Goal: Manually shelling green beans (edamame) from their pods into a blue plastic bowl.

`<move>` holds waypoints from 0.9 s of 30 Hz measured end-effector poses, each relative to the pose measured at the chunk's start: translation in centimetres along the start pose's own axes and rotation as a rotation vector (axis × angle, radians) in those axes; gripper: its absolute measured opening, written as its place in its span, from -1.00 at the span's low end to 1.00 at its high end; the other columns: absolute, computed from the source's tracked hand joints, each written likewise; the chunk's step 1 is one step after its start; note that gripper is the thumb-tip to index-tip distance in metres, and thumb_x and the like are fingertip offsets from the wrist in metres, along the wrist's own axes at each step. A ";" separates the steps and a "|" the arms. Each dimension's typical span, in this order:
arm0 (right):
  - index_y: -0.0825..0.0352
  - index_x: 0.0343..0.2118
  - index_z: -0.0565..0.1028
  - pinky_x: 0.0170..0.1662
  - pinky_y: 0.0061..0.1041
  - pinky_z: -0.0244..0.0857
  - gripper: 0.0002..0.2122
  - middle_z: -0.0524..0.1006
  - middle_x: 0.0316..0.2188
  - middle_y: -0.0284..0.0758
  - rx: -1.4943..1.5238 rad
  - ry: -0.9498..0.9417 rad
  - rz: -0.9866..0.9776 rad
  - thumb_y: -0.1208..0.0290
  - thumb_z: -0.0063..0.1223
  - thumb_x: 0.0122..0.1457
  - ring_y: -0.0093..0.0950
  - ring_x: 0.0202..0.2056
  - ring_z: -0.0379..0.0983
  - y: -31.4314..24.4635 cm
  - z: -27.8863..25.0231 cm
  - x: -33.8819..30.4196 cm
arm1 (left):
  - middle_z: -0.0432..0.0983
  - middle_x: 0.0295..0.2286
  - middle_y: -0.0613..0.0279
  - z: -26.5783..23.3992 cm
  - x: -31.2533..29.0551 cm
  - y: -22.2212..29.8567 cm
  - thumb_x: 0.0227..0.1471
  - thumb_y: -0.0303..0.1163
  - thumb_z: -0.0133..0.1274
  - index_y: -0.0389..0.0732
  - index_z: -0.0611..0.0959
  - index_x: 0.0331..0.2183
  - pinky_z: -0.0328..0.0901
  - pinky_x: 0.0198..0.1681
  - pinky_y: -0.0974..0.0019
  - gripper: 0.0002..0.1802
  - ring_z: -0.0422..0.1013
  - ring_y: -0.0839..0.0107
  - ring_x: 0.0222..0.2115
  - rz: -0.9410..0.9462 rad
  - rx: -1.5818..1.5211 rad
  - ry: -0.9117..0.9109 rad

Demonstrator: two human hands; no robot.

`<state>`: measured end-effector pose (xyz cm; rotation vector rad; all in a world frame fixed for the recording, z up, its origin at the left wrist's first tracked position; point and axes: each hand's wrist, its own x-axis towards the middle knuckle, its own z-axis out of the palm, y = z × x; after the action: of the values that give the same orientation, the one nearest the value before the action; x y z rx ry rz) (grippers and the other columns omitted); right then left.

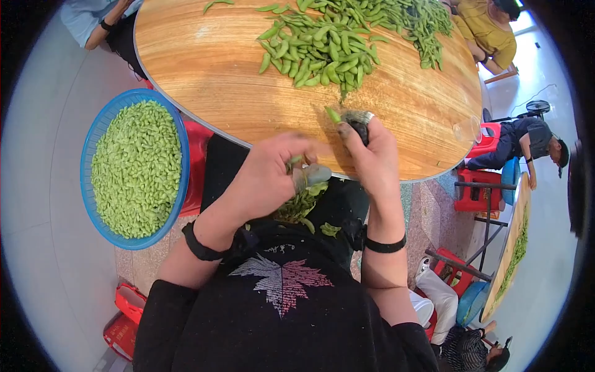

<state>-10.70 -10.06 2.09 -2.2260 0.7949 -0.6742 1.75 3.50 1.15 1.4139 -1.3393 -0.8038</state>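
At mid-frame, just below the near rim of the round wooden table (223, 74), the person's left hand (266, 177) is curled shut around a bunch of green bean pods (300, 201), their tips poking out under the thumb. The right hand (372, 158) pinches one pod (333, 114) between finger and a metal-capped thumb; how tight that grip is cannot quite be made out. The pods look light, soft and a little slick, best taken near the stem end. A heap of pods (328, 49) lies in the upper centre of the table. The blue basket (93, 133) of shelled beans sits at left, close beside the table rim, with open floor beyond it.
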 end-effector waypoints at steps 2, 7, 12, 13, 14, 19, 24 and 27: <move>0.39 -0.34 0.44 -0.64 -0.70 0.04 -0.87 0.38 -0.68 -0.47 0.742 -0.186 0.417 0.42 0.02 0.12 -0.68 -0.71 0.18 -1.4 -0.5 -0.7 | 0.35 -0.53 0.48 0.7 0.3 0.0 -0.08 -0.51 0.09 -0.24 0.56 -0.22 0.20 -0.41 0.60 -0.72 0.28 0.67 -0.49 -0.286 -0.559 0.333; 0.35 -0.31 0.39 -0.66 -0.77 -0.09 -0.86 0.27 -0.65 -0.57 0.929 -0.384 0.440 0.37 -0.11 0.21 -0.79 -0.69 0.04 -2.3 -0.6 -2.2 | 0.49 -0.47 0.39 0.9 0.8 -0.5 -0.05 -0.37 0.14 -0.29 0.59 -0.33 0.20 -0.47 0.58 -0.78 0.31 0.66 -0.54 -0.282 -1.064 0.302; 0.35 -0.29 0.36 -0.66 -0.76 -0.12 -0.80 0.25 -0.64 -0.53 1.136 -0.543 0.517 0.36 -0.33 0.27 -0.77 -0.69 0.00 -2.1 -1.5 -2.6 | 0.50 -0.53 0.37 1.2 1.1 0.1 -0.03 -0.43 0.09 -0.28 0.59 -0.36 0.23 -0.45 0.57 -0.85 0.34 0.64 -0.54 -0.255 -0.935 0.376; 0.35 -0.29 0.36 -0.66 -0.76 -0.12 -0.80 0.25 -0.64 -0.53 1.138 -0.542 0.517 0.36 -0.33 0.27 -0.77 -0.69 0.00 -2.0 -1.5 -2.6 | 0.50 -0.53 0.37 1.4 1.2 0.1 -0.03 -0.43 0.09 -0.28 0.59 -0.36 0.23 -0.45 0.57 -0.85 0.34 0.64 -0.54 -0.256 -0.933 0.375; 0.35 -0.29 0.36 -0.66 -0.76 -0.13 -0.81 0.25 -0.64 -0.53 1.146 -0.551 0.534 0.38 -0.31 0.27 -0.77 -0.69 0.00 -1.8 -1.5 -2.6 | 0.50 -0.53 0.36 1.6 1.2 0.1 -0.02 -0.45 0.07 -0.27 0.59 -0.37 0.24 -0.43 0.57 -0.87 0.36 0.63 -0.53 -0.235 -0.812 0.409; 0.34 -0.26 0.37 -0.67 -0.77 -0.15 -0.84 0.25 -0.65 -0.52 1.046 -0.520 0.481 0.42 -0.27 0.25 -0.77 -0.69 0.00 -1.3 -1.1 -2.9 | 0.49 -0.47 0.35 2.2 1.1 -0.5 -0.05 -0.43 0.09 -0.28 0.57 -0.35 0.23 -0.40 0.56 -0.83 0.38 0.60 -0.46 -0.133 -0.621 0.403; 0.31 -0.31 0.41 -0.66 -0.75 -0.10 -0.87 0.27 -0.68 -0.54 1.142 -0.519 0.556 0.45 -0.23 0.22 -0.75 -0.70 0.04 -1.9 -1.3 -2.8 | 0.46 -0.38 0.37 1.3 1.2 0.1 -0.06 -0.46 0.10 -0.25 0.56 -0.34 0.22 -0.38 0.57 -0.83 0.34 0.65 -0.44 -0.196 -1.120 0.161; 0.35 -0.40 0.43 -0.64 -0.68 0.04 -0.89 0.35 -0.69 -0.48 0.644 -0.350 0.333 0.49 -0.17 0.16 -0.69 -0.69 0.17 -1.5 -0.3 -2.7 | 0.45 -0.43 0.39 2.0 1.6 0.3 -0.05 -0.44 0.10 -0.23 0.55 -0.33 0.18 -0.43 0.60 -0.84 0.30 0.68 -0.48 -0.163 -0.583 0.328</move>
<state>-12.26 -7.42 2.72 -1.5213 0.6323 -0.3008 0.05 1.58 1.09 1.1282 -0.6680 -0.9282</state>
